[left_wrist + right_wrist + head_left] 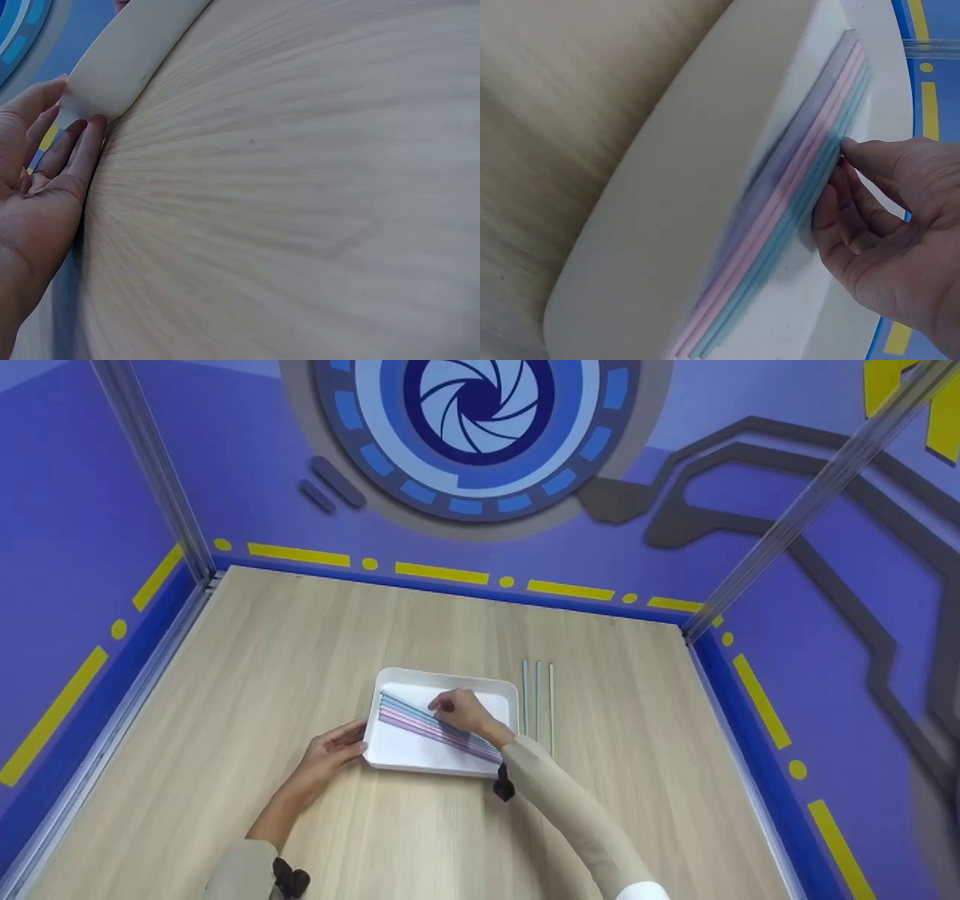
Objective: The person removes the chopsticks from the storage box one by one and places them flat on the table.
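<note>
A white tray [431,769] holds several thin sticks lying diagonally: blue, pink [780,196] and purple [810,124]. My left hand [327,757] touches the tray's left end from outside, its fingers fairly straight; in the left wrist view, this hand [45,180] has its fingertips against the tray's outer wall [124,60]. Inside the tray, my right hand [461,711] is over the sticks. The right wrist view shows that hand [900,217] with thumb and fingertip pinching at the outermost blue stick [819,161], its other fingers curled beneath.
Three separate thin sticks, two bluish [538,701] and one paler [552,709], lie roughly parallel on the wooden table [300,622], just right of the tray. Blue-purple panels [247,495] with metal posts enclose the table's back and sides.
</note>
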`<control>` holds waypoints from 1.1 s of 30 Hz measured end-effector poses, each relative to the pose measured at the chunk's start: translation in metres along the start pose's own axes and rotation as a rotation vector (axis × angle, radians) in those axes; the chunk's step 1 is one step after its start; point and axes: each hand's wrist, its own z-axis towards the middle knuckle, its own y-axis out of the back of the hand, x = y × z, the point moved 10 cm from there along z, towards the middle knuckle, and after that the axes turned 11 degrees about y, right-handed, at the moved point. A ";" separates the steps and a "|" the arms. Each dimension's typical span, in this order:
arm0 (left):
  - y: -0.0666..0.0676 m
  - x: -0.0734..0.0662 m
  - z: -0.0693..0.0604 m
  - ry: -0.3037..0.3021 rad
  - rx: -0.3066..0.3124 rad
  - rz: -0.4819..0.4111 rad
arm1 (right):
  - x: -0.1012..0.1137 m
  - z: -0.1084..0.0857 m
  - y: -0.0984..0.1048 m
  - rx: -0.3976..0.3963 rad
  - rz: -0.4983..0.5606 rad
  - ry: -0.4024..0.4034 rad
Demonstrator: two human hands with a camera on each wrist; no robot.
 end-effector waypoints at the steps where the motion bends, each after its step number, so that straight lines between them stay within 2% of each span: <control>1: 0.000 0.000 0.000 -0.001 -0.006 -0.005 | 0.000 0.000 0.000 0.001 -0.023 0.001; 8: 0.001 -0.002 0.000 -0.018 -0.010 0.009 | -0.002 0.000 0.003 0.032 -0.250 0.006; 13: 0.001 0.002 0.001 -0.010 -0.011 0.002 | -0.004 -0.004 0.005 -0.021 -0.294 0.038; 19: 0.003 0.000 0.002 -0.006 -0.015 0.000 | 0.000 -0.003 0.016 -0.093 -0.161 0.043; 23: 0.003 -0.001 0.001 -0.012 -0.019 -0.007 | 0.012 -0.004 0.033 -0.152 -0.086 0.076; 28: 0.001 -0.002 -0.001 -0.012 -0.013 -0.005 | 0.024 -0.010 0.064 -0.314 -0.020 0.128; 33: 0.001 0.000 0.000 -0.002 -0.023 0.000 | 0.025 -0.021 0.096 -0.494 0.083 0.159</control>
